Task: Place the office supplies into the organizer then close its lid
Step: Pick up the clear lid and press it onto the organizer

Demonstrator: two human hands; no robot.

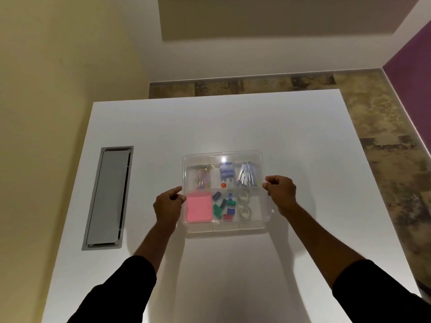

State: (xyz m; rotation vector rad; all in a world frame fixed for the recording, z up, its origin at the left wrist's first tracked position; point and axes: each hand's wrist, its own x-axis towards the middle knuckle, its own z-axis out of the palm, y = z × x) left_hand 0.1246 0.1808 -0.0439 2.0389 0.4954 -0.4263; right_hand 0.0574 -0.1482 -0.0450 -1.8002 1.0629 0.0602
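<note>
head view: a clear organizer [225, 226] sits mid-table [303, 141], its compartments filled: paper clips [202, 180], a blue stapler-like item [225, 172], pens [246, 177] along the far row, pink notes [199, 207], coloured clips [223, 206] and tape rolls [244, 205] along the near row. the clear lid [224, 157] lies over the box, held between both hands and seemingly not yet pressed home; whether its near edge is seated i cannot tell. the left hand [168, 206] pinches the lid's left edge with curled fingers, the right hand [281, 191] pinches the right edge the same way, so both are closed on the lid. the lid's long axis runs left to right, straight between the hands, and each hand is equally near its own side. nothing loose remains on the table, so i judge the filling done and only the closing left: the push should go straight down, evenly on both sides. a grey cable hatch [108, 198] lies well to the left
</note>
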